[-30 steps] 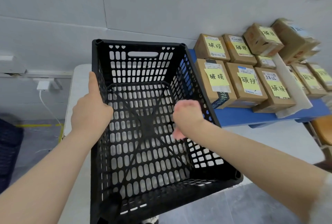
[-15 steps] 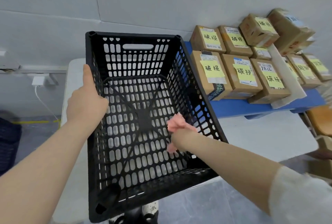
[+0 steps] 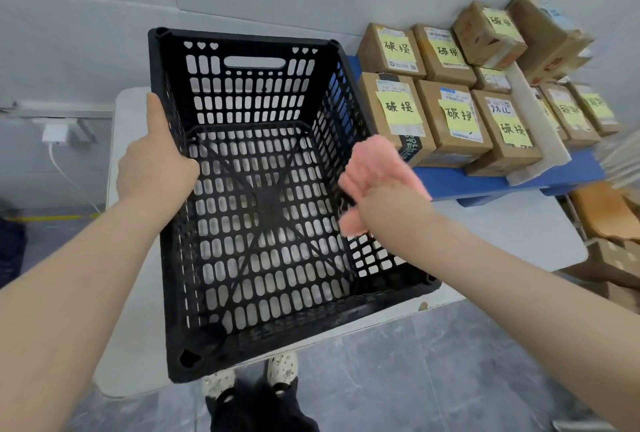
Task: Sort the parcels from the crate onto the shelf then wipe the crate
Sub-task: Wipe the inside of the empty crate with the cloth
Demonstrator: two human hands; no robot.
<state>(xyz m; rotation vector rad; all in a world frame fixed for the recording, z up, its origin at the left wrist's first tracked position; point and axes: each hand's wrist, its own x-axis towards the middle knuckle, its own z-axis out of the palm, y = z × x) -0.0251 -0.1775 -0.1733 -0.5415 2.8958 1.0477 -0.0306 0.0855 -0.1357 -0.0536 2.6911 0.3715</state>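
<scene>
A person's left hand (image 3: 156, 172) grips the left rim of an empty black crate (image 3: 263, 189) on the white counter (image 3: 502, 231), while the right hand (image 3: 391, 199), closed on a pink cloth (image 3: 370, 168), presses its right wall. Labelled parcels (image 3: 453, 120) sit on the blue shelf (image 3: 485, 186) alongside.

A white charger (image 3: 55, 134) is plugged in at the wall, its cable (image 3: 71, 179) hanging down; patterned shoes (image 3: 282, 367) are seen below.

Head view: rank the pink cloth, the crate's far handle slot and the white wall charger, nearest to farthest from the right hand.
1. Pink cloth, held in the right hand itself.
2. Handle slot, in the black crate's far wall, up and left.
3. White wall charger, far left on the wall, beyond the left hand.
</scene>
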